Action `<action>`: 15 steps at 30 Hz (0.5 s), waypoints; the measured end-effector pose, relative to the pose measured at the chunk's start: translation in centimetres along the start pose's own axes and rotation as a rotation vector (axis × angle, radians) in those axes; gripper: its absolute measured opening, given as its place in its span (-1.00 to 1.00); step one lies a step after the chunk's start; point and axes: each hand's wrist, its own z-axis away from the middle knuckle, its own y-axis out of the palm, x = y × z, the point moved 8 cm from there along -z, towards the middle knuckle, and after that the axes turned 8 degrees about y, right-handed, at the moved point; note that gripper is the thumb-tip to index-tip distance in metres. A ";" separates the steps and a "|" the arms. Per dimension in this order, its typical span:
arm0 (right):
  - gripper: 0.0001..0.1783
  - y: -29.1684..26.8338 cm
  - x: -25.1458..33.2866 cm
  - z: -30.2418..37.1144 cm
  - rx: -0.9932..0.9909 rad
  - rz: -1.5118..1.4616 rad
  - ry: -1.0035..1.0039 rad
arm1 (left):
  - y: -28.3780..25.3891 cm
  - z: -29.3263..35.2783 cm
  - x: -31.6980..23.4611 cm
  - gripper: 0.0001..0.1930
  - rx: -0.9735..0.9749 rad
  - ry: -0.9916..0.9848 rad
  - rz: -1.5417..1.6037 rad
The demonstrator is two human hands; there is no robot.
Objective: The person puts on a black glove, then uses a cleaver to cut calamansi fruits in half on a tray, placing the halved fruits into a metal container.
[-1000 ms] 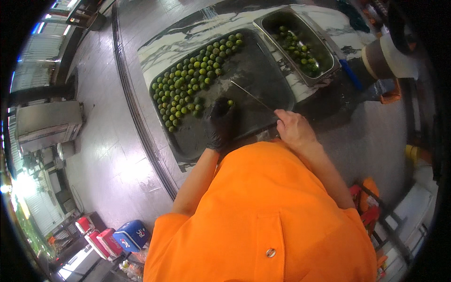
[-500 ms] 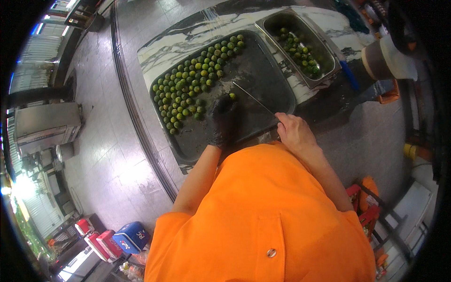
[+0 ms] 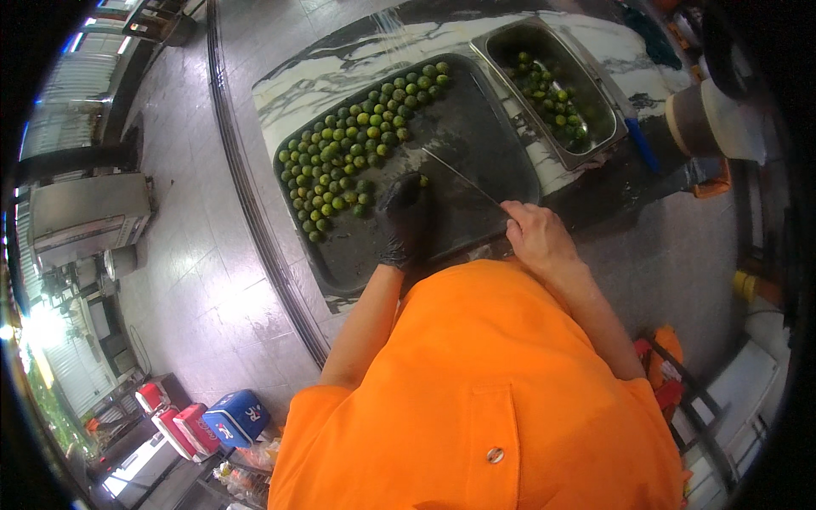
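Observation:
My left hand (image 3: pixel 403 217), in a black glove, is closed over the near part of a dark tray (image 3: pixel 489 127). A small green lime (image 3: pixel 424 180) peeks out at its fingertips, mostly covered by the glove. In my bare right hand (image 3: pixel 541 235), at the tray's near right edge, is a knife (image 3: pixel 463 177); its thin blade points up and left over the tray, just beyond the lime and apart from it. Many whole limes (image 3: pixel 340 153) lie packed along the tray's left and far side.
Right of the tray, a steel pan (image 3: pixel 601 106) holds more green limes or pieces. A blue handle (image 3: pixel 643 144) lies beside it. Farther right stands a whitish tub (image 3: pixel 718 123). The tray rests on a marbled counter (image 3: pixel 285 100); a blue box (image 3: pixel 238 417) is at lower left.
The view has shifted slightly. The gloved fingers now cover more of the lime. The knife keeps nearly the same place over the tray.

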 end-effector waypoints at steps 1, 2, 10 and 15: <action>-0.61 0.0 0.0 0.0 0.011 0.001 0.000 | 0.1 0.1 0.2 -0.76 0.001 -0.007 -0.019; -0.61 0.0 0.0 0.0 0.020 0.003 -0.001 | 0.2 0.2 0.6 -0.76 0.000 -0.014 -0.036; -0.62 0.0 1.8 0.7 -0.013 -0.002 -0.081 | 0.1 0.2 1.8 -0.76 -0.104 0.017 -0.049; -0.59 0.6 2.9 0.4 0.069 0.073 -0.161 | 0.2 -0.2 2.4 -0.77 0.009 0.015 -0.102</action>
